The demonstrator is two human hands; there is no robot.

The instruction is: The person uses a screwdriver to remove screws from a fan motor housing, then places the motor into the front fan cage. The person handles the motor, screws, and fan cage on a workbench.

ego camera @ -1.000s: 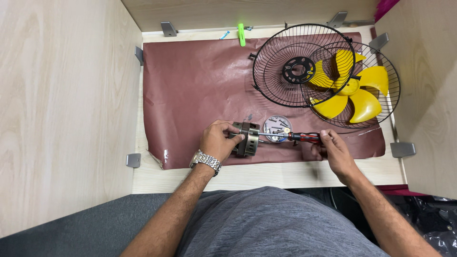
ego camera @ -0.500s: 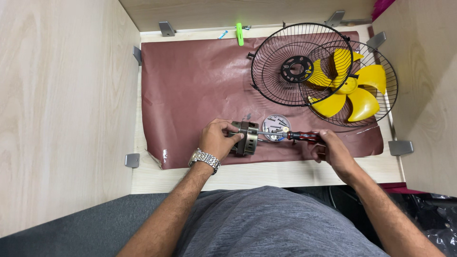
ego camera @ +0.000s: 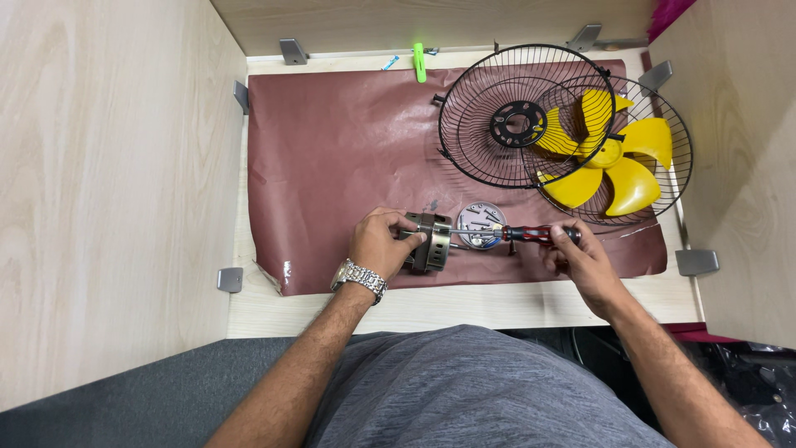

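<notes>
From my remote seat I spot no packages, no labels, no signs, no screens — just bare wood walls, a plain brown mat, unmarked metal parts — nothing printed or boxed anywhere in view.

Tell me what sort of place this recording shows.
Probably a small repair bench: a walled wooden worktop with a brown mat, loose fan guards and yellow blade, and a screwdriver against a motor.
</notes>
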